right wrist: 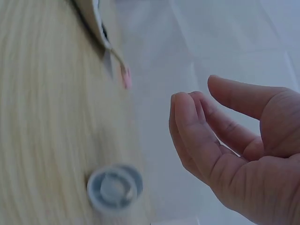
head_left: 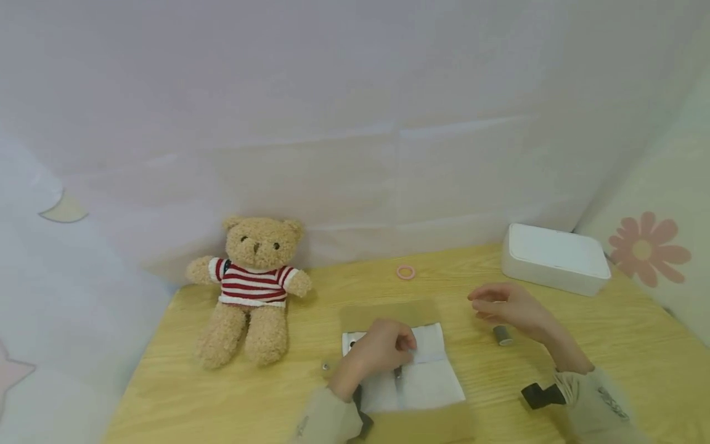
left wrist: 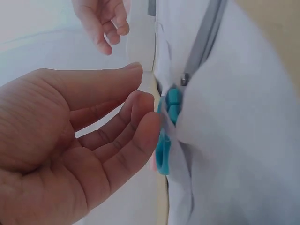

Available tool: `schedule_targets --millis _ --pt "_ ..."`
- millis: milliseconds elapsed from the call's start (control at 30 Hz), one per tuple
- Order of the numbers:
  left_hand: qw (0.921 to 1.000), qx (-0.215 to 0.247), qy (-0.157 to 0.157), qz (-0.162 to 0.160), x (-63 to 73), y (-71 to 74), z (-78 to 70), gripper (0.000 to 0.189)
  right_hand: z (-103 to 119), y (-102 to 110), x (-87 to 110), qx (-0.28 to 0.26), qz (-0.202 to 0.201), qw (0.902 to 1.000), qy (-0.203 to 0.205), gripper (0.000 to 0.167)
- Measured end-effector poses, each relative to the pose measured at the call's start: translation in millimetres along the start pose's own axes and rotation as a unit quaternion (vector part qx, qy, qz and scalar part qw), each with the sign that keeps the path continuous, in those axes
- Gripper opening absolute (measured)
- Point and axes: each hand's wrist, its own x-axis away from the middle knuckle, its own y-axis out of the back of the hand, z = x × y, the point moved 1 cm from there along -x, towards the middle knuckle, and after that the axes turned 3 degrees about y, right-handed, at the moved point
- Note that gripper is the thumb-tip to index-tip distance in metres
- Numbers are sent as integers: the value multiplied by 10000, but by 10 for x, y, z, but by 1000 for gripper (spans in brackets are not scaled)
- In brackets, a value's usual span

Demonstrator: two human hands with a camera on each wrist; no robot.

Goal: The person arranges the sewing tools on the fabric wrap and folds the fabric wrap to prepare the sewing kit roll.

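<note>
My left hand (head_left: 383,345) is over an opened white fabric pouch (head_left: 432,376) with a grey zipper (left wrist: 204,51). In the left wrist view, teal plastic loops (left wrist: 162,157), like scissor handles, stick out by a fold of the fabric. The fingertips are right at that fold, loosely bent, with the thumb apart from them. Farther right, my right hand (head_left: 513,306) hovers over the table with relaxed fingers and nothing between them. Just below it in the head view lies a small grey spool (head_left: 502,335), whose round end (right wrist: 112,190) shows in the right wrist view.
A teddy bear (head_left: 255,283) in a striped sweater sits at the back left. One pink ring (head_left: 406,272) lies near the back edge. At the back right stands a white box (head_left: 557,256). A small shiny piece (head_left: 325,366) lies left of the pouch on the wooden table (head_left: 222,407).
</note>
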Motion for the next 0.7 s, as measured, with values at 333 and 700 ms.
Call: schedule_targets --millis 333,700 --pt "9992 -319 191 123 -26 -33 -11 10 -167 289 173 169 20 9998 -102 41" --pt "9950 -629 762 139 -17 -77 -38 6 -198 297 203 1058 2 9907 -853 36"
